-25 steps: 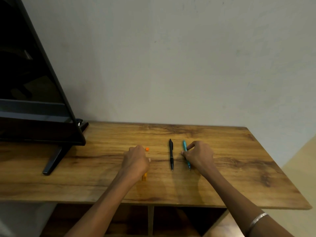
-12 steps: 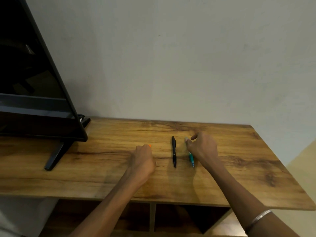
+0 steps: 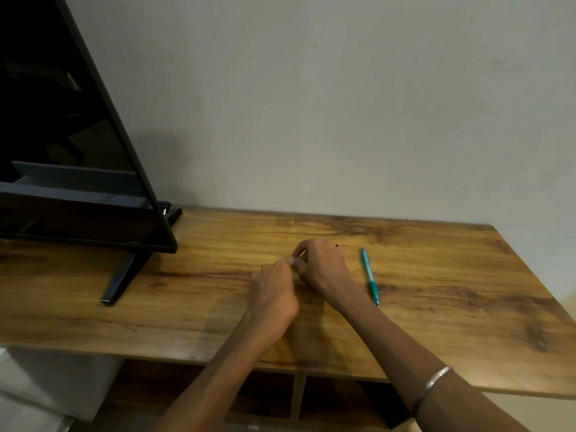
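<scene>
My left hand [image 3: 274, 291] is curled in a fist on the wooden table [image 3: 467, 307]. The orange pen it was gripping is hidden inside it. My right hand [image 3: 324, 269] has reached across to it. Its curled thumb and forefinger pinch at the left hand's fingertips, where the pen's end sits out of sight. The black pen [image 3: 336, 245] lies under my right hand with only its far tip showing. To the right of both hands the teal pen [image 3: 370, 277] lies free on the table, pointing away from me.
A black flat screen [image 3: 78, 145] stands on the left part of the table, one stand foot [image 3: 120, 279] reaching toward the front. A plain wall rises behind. Open shelf compartments [image 3: 327, 400] show below the front edge.
My right hand let go of the teal pen and moved left over the black pen to meet my left hand. The left hand stayed on the orange pen. The camera shifted slightly.
</scene>
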